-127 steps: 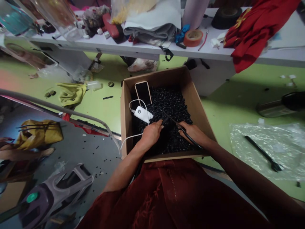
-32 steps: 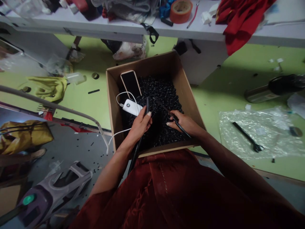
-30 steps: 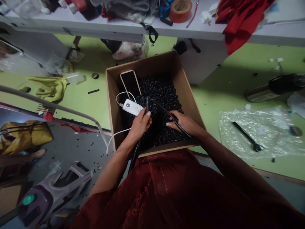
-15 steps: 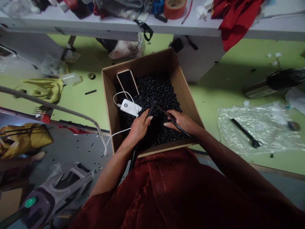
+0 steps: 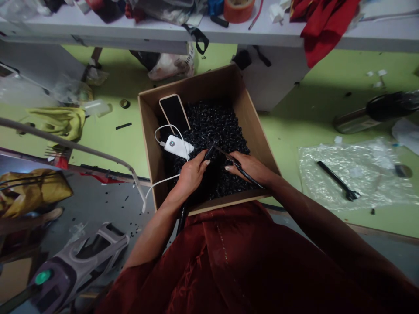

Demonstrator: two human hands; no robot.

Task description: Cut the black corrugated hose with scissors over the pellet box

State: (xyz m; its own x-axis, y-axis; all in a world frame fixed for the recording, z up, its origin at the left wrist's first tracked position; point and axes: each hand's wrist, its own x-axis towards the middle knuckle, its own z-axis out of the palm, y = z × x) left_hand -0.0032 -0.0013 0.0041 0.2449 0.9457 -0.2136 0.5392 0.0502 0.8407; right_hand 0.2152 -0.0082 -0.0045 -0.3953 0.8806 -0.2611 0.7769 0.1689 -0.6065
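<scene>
My left hand [image 5: 193, 172] is closed around a black ribbed tube [image 5: 210, 152]. The tube's end pokes out past the thumb, and a further black length [image 5: 182, 218] hangs below the wrist over the box's front edge. Closed in my right hand [image 5: 247, 168] is a slim dark tool with a long black handle [image 5: 251, 179]. Its thin tip points at the tube's end; whether they touch is hard to see. Both hands are over an open cardboard box [image 5: 260, 139], partly filled with many short black tube pieces [image 5: 216, 115].
Inside the box, a phone [image 5: 176, 112] leans at the back left beside a white power bank [image 5: 176, 146] with a white cable. A cluttered shelf [image 5: 278, 37] runs behind. To the right lie a plastic sheet [image 5: 314, 187] and a bottle [image 5: 356, 117]; a curved metal rod [image 5: 81, 147] is at left.
The view has shifted very slightly. Both hands keep nearly the same place and grip, with the tool's tip still by the tube's end.
</scene>
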